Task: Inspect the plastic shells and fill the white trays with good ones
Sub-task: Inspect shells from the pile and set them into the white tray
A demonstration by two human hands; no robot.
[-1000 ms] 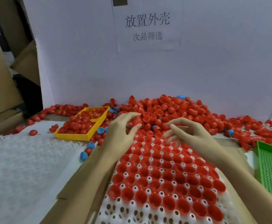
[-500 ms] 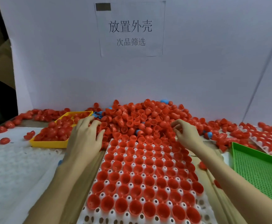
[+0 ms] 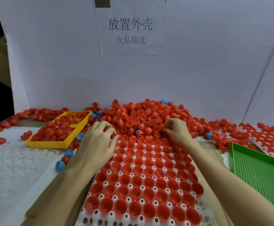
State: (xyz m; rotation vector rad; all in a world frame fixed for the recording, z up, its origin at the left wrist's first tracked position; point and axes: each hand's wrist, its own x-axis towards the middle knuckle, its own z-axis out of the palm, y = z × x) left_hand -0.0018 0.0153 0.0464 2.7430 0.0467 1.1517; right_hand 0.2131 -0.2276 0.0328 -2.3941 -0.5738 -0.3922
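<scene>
The white tray (image 3: pixel 203 211) in the middle of the counter is filled with red shells (image 3: pixel 142 162), open side up, over nearly all of its visible pockets; only the nearest row, at the bottom edge of the view, is seen bare. A large heap of loose red shells (image 3: pixel 142 115), with a few blue shells (image 3: pixel 164 101) mixed in, is piled just beyond the tray's far edge, so much stock is judged left to sort. The left hand (image 3: pixel 98 141) is held at the tray's far left corner, fingers curled, a red shell apparently pinched at the fingertips. The right hand (image 3: pixel 176 131) is curled at the heap's foot; whether anything is held cannot be told. A yellow tray (image 3: pixel 54 143) holding red shells is seen to the left, a green tray (image 3: pixel 260 168) to the right.
</scene>
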